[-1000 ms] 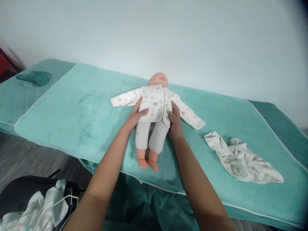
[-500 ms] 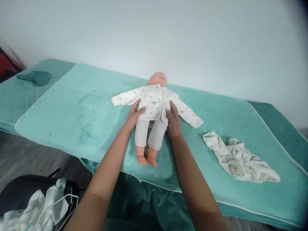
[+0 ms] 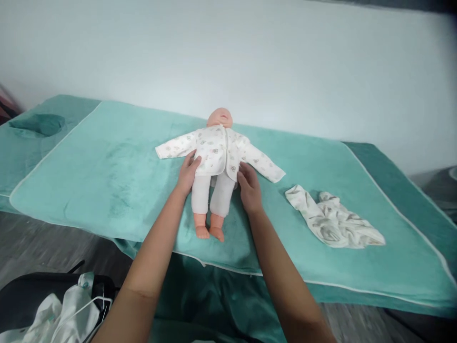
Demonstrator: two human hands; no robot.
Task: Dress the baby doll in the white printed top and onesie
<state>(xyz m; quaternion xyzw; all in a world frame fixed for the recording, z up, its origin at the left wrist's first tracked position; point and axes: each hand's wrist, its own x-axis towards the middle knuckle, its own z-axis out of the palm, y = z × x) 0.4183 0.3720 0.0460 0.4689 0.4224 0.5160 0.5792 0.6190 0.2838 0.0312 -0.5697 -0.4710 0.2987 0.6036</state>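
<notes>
A baby doll (image 3: 221, 117) lies on its back, its head toward the wall. It wears a white baby jacket (image 3: 211, 152) with small prints, and white fabric covers its legs down to the bare feet. My left hand (image 3: 187, 175) is closed at the jacket's left lower side, thumb over the front and other fingers along the edge. On the opposite side, my right hand (image 3: 249, 187) is closed at the lower jacket edge, fingertips partly hidden by the cloth. Both jacket sleeves stretch outward, and the front edges meet along the chest.
A crumpled printed baby garment (image 3: 335, 221) lies to the right on the green padded table (image 3: 117, 186). At lower left, a black chair (image 3: 24, 290) carries white clothes (image 3: 67, 307) and a white hanger (image 3: 96, 299). A white wall (image 3: 228, 52) stands behind the table.
My right hand has slid slightly lower along the jacket edge, its fingers more curled. The left hand stays at its side. The whole view has shifted, with the doll appearing further left.
</notes>
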